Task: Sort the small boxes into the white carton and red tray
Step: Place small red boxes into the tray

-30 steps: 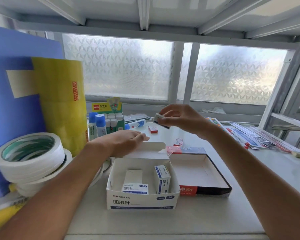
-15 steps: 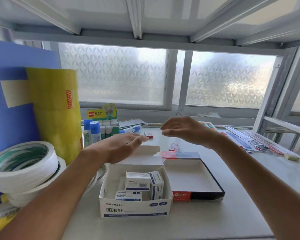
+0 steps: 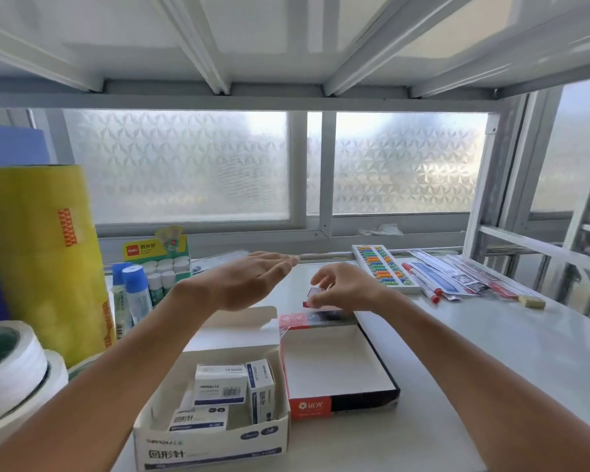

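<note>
The small red-and-white box (image 3: 313,296) sits on the white shelf surface (image 3: 491,352) just beyond the far wall of the red tray (image 3: 338,401), at roughly 12 o'clock from the tray's middle, and the right hand (image 3: 346,287) is on it: the fingertips (image 3: 315,303) curl down around its right and near sides, though whether they have pinched it tight or only touch it cannot be told at this size. Its long axis appears to run left to right, parallel with the tray's far wall, but blur makes that uncertain. The left hand (image 3: 249,281) hovers flat and spread, holding nothing, at about 10 o'clock from the box, above the raised flap of the white carton (image 3: 215,444). The right hand is plainly the nearer one. By colour the box probably belongs in the red tray, so the coming move is likely a short lift and a pull toward 6 o'clock over the tray's far wall; the tray floor is bare, leaving room anywhere. The white carton, touching the tray's left side at 9 o'clock, already holds three blue-and-white boxes (image 3: 220,386), with some floor free at its left. At 2 o'clock a bead abacus (image 3: 384,267) and packaged pens (image 3: 423,279) lie well clear of that path, while glue sticks (image 3: 132,291) stand at 10 o'clock.
</note>
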